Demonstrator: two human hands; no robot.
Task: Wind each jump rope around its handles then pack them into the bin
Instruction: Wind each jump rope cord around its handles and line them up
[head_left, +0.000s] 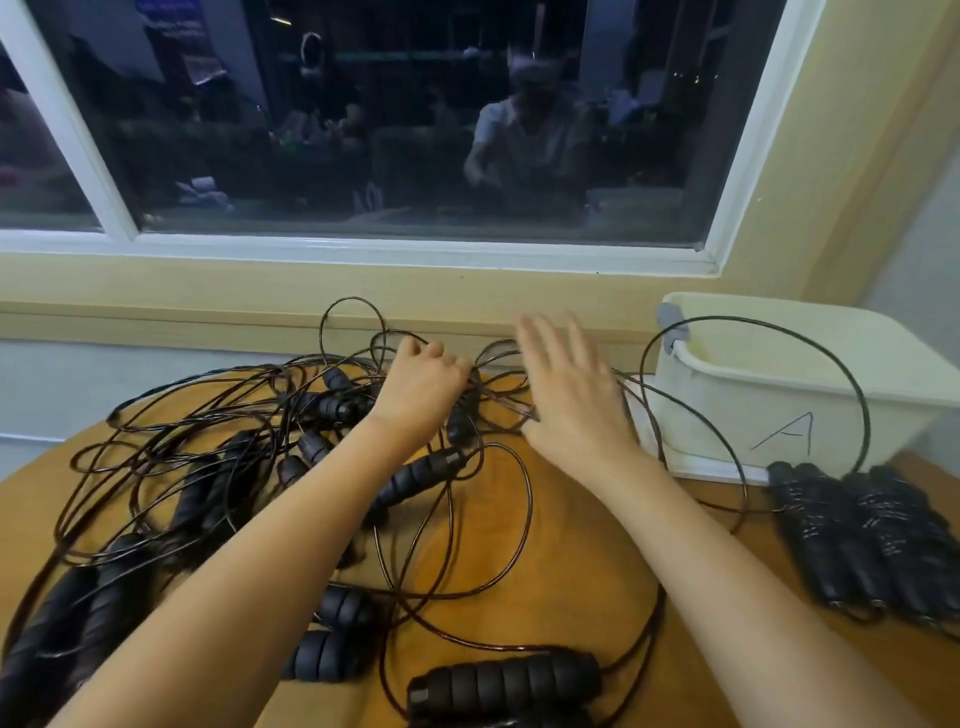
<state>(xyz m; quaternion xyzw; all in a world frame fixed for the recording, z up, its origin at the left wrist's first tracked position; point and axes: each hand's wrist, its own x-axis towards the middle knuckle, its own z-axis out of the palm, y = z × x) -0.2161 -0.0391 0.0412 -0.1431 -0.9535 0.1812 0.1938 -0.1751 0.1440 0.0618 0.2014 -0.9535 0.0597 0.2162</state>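
My left forearm (291, 535) and right forearm (691, 545) bare, uncovered all the way to the frame's lower edge, left hand (421, 384) bare, right hand (566, 395) bare, its fingers (545, 338) smeared by blur

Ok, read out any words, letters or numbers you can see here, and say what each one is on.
"A": handwritten in dark marker on the front wall of the white bin.
Window reflection, sign-like shapes at upper left: too blurred to read.
Jump ropes: no print visible.
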